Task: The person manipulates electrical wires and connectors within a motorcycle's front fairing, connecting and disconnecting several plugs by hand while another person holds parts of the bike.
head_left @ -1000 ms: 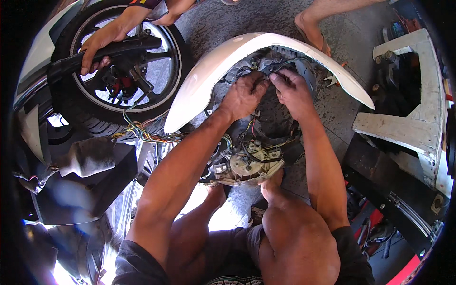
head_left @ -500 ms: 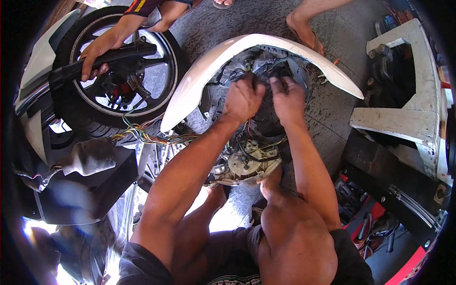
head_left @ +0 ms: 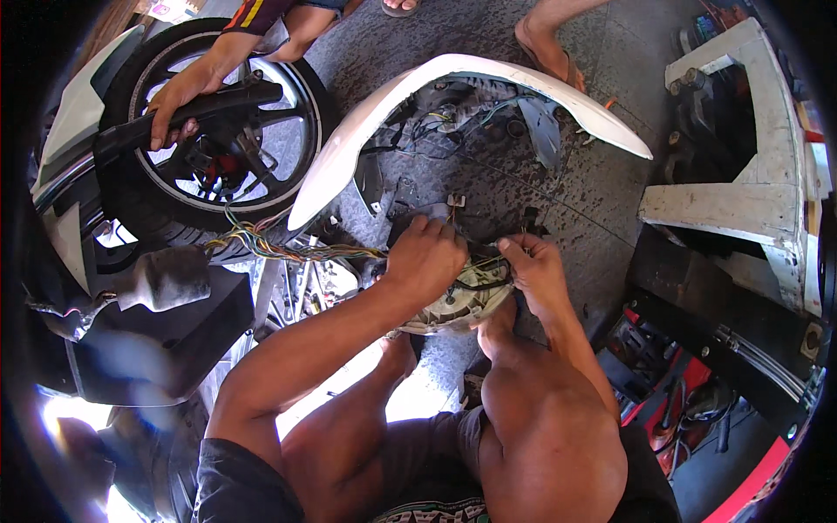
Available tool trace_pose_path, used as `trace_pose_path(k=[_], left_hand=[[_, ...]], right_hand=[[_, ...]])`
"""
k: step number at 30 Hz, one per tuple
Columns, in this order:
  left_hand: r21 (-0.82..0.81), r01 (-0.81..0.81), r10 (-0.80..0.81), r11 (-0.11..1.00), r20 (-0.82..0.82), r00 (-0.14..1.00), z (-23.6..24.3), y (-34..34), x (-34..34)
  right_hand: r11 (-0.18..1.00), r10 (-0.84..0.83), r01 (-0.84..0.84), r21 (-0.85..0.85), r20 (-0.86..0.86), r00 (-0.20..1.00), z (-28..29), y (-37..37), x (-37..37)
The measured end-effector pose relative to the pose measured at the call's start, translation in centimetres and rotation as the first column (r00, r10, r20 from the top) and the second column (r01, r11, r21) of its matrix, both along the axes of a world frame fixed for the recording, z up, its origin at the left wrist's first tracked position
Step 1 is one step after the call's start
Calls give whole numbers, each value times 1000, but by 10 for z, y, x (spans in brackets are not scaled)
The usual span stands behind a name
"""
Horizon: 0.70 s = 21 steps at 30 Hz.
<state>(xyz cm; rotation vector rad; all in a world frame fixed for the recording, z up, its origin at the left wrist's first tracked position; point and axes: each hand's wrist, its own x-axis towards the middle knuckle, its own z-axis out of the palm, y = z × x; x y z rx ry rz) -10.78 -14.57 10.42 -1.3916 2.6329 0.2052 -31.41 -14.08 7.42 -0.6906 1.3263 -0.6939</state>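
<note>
My left hand (head_left: 427, 254) is closed over the top of a round grey instrument unit (head_left: 462, 301) with wires, held low near my knee. My right hand (head_left: 534, 266) pinches the unit's right edge and its thin wires. A bundle of coloured wires (head_left: 270, 244) runs from the unit leftward to the scooter. Beyond my hands lies a curved white body panel (head_left: 453, 74), inner side facing me, with black parts and cables inside.
Another person's hand (head_left: 174, 100) grips the black fork beside a front wheel (head_left: 218, 157) at upper left. A bare foot (head_left: 545, 44) stands behind the panel. A white body piece (head_left: 750, 174) and a red tool tray (head_left: 680, 392) sit to the right.
Both my hands have drawn back from inside the white panel toward my knee, bringing the instrument unit with them. The view has tilted so the panel sits farther away.
</note>
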Motion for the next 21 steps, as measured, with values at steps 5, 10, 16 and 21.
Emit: trace_pose_path(k=[5, 10, 16, 21], left_hand=[[5, -41, 41, 999, 20, 999, -17, 3, -12], [119, -132, 155, 984, -208, 966, -31, 12, 4], [363, -284, 398, 887, -294, 869, -26, 11, 8], [435, -282, 429, 855, -290, 855, -34, 5, 14]], right_hand=[[999, 17, -19, -40, -54, 998, -10, 15, 6], [984, 86, -104, -142, -129, 988, -14, 19, 11], [934, 148, -222, -278, -266, 953, -9, 22, 21], [858, 128, -278, -432, -344, 930, -16, 22, 22]])
